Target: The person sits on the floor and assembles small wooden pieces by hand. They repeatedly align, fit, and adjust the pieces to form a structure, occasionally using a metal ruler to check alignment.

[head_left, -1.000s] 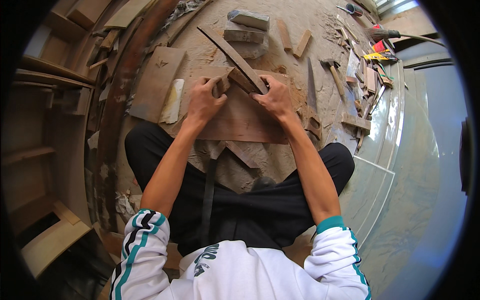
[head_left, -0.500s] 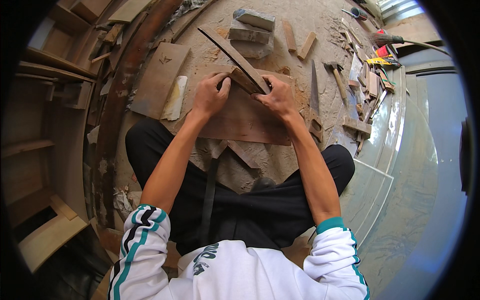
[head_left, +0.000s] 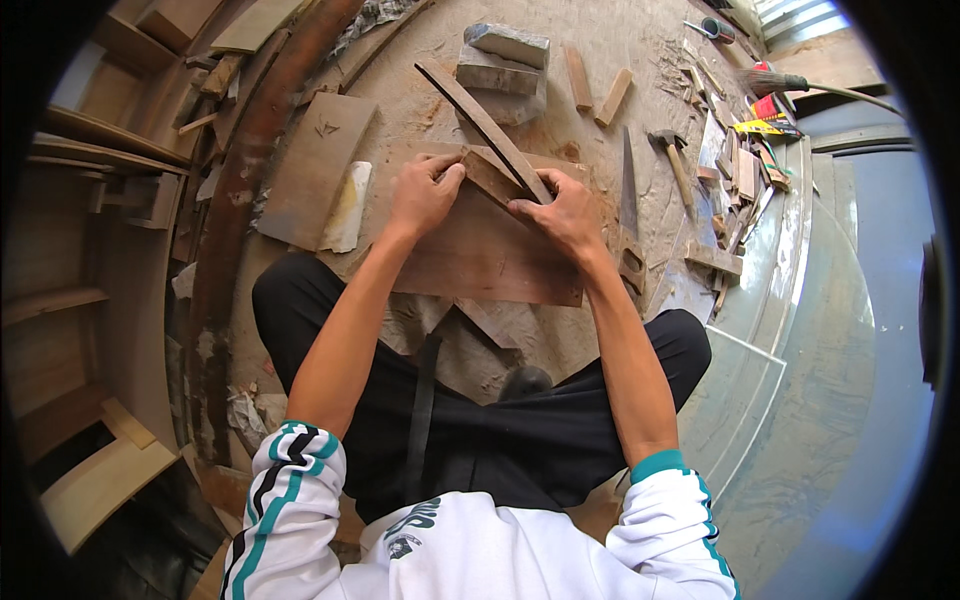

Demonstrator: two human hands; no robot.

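A long thin wooden strip (head_left: 481, 121) slants from the far left toward my right hand (head_left: 566, 213), whose fingers and thumb grip its near end. Below it lies a shorter wooden piece (head_left: 490, 180), meeting the long strip at a narrow angle by the right thumb. My left hand (head_left: 425, 192) is closed in a pinch at the far-left end of that shorter piece. Both hands are above a flat brown wooden board (head_left: 482, 252) in front of my crossed legs.
To the right lie a handsaw (head_left: 629, 205), a claw hammer (head_left: 675, 165) and a heap of wood offcuts (head_left: 742, 172). Stacked blocks (head_left: 500, 75) stand beyond the board. Another flat board (head_left: 318, 165) is at left, beside wooden shelving (head_left: 60, 300). A glass sheet (head_left: 740, 400) lies at right.
The long strip's far end has swung slightly right and nearer. My left fingers have closed more tightly at the shorter piece's end, and my right hand has shifted a little right and nearer.
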